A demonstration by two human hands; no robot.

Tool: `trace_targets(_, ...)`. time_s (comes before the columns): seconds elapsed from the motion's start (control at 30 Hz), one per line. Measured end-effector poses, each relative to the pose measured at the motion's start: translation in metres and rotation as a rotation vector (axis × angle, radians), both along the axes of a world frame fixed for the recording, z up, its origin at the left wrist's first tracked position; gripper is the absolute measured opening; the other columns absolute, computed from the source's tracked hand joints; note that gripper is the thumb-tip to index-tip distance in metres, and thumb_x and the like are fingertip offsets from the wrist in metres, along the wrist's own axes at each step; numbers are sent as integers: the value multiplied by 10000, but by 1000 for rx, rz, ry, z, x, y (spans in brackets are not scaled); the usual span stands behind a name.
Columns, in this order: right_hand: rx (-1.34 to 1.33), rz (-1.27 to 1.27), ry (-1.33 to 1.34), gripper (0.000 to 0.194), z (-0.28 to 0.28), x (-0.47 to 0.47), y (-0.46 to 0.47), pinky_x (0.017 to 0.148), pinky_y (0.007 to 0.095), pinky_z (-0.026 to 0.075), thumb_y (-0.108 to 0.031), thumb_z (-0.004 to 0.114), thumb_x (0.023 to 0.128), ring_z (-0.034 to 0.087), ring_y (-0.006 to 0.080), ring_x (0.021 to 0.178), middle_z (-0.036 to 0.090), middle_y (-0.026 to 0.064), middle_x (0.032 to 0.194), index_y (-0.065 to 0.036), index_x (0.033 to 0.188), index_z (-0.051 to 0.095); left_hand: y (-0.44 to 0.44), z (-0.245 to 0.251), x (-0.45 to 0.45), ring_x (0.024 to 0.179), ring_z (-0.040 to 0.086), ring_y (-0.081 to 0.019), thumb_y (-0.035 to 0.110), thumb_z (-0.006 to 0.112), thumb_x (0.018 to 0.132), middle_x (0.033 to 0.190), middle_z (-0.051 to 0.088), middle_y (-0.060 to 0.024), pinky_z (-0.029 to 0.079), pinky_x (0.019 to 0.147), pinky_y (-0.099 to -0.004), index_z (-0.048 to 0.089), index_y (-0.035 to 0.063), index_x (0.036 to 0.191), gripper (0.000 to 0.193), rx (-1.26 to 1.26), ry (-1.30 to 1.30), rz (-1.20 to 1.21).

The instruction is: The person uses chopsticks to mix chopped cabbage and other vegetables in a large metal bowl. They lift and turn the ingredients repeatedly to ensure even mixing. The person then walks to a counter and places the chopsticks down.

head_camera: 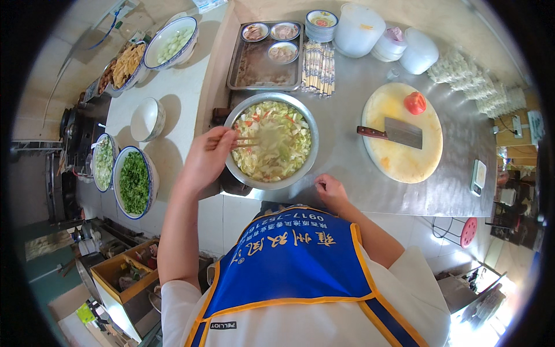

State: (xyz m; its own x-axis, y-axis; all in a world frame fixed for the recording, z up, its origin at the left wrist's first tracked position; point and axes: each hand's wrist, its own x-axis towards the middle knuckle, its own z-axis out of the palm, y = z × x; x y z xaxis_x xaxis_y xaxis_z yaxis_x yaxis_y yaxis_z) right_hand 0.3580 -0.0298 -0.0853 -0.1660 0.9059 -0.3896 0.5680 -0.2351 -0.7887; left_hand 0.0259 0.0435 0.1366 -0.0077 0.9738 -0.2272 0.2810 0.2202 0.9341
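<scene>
A large metal bowl (pixel 315 143) holds chopped cabbage with red pieces in liquid. At its left rim my left hand (pixel 207 158) grips wooden chopsticks (pixel 247 142), their tips over the vegetables. My right hand (pixel 330 191) rests at the steel table's front edge, just right of the bowl, its fingers curled; whether anything is inside them cannot be seen. On the round cutting board (pixel 403 167) to the right lie a cleaver (pixel 404 132) with a wooden handle and a red tomato (pixel 415 103), which looks cut.
Behind the bowl are a metal tray (pixel 256 78) with small meat dishes, wrapped chopsticks (pixel 318 69), stacked plates (pixel 321 32) and white tubs (pixel 359 30). The left counter bears a bowl of chopped greens (pixel 133 182) and an empty bowl (pixel 148 119). A small scale (pixel 478 177) sits far right.
</scene>
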Motion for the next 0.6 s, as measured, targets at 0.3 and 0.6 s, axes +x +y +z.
trace_targets(0.3,68,24,-12,189,7,1,1,835,370,555,-144,631,921,708,304,931,720,167,1014,-50,1079,674,33,-23,-11,915,698,-169,180,526,1068,986,734,-100,567,838,-304,682,-43,1068,272,-54,51,-18)
trace_targets(0.6,32,7,12,197,8,8,-3,863,423,552,-164,611,923,698,358,957,715,189,1019,-66,1077,683,44,-58,9,874,704,-170,232,560,1037,952,732,-101,560,792,-296,696,-33,1037,298,-155,71,21)
